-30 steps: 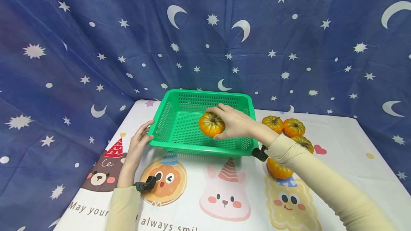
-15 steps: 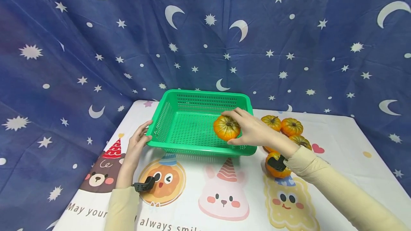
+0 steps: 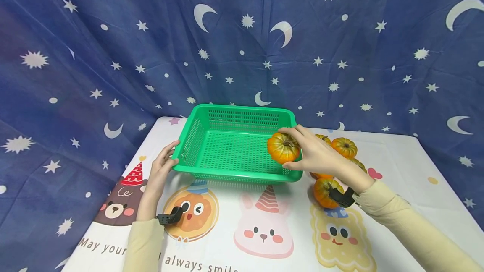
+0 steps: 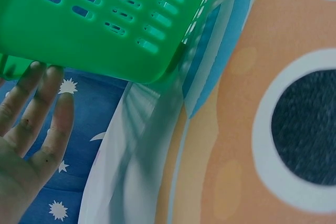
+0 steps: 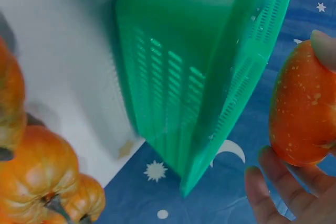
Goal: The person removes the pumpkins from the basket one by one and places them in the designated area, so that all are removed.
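My right hand (image 3: 317,151) grips a small orange-yellow pumpkin (image 3: 282,147) between thumb and fingers, over the right side of a green plastic basket (image 3: 238,175). In the right wrist view the held pumpkin (image 5: 302,108) is apart from the basket wall, with the thumb on one side and fingertips on the other. My left hand (image 3: 160,169) touches the basket's left rim near its front corner. Its fingers (image 4: 52,108) look nearly straight in the left wrist view, tips against the green plastic. Several more pumpkins (image 3: 344,148) sit right of the basket, partly hidden by my right arm.
A white tablecloth (image 3: 401,205) with cartoon prints covers the table. Behind and to the left hangs a blue curtain (image 3: 242,32) with moons and stars. The nearest loose pumpkin (image 3: 325,192) lies beneath my right wrist's camera mount.
My right hand has moved right with the pumpkin, from over the basket's middle to near its right rim. My left hand has stayed at the left rim.
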{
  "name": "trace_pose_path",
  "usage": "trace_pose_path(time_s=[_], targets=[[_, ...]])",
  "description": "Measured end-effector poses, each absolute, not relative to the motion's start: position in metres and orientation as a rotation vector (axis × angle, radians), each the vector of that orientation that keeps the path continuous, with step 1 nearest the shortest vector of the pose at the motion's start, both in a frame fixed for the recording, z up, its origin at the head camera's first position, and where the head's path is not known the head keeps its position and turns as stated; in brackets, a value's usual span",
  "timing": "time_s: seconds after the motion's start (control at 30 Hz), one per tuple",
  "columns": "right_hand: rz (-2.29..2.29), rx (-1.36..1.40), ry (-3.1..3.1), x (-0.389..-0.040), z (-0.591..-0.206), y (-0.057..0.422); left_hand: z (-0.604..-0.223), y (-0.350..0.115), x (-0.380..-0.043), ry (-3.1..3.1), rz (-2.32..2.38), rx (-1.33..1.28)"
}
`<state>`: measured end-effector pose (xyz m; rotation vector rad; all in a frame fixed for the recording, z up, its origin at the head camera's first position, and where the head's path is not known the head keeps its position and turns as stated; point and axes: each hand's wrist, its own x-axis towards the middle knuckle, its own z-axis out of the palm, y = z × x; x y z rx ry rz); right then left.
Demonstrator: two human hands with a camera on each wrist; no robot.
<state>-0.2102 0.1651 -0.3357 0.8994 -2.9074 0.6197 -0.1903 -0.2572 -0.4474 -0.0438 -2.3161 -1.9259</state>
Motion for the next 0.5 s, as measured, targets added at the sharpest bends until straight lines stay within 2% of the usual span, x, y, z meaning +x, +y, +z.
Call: trace_pose_path(time_s=[0.5], targets=[[0.687,0.755,-2.896,-0.195,-0.348,0.204,-0.447,-0.257,-0.190,-2.331,-1.915,-0.024]])
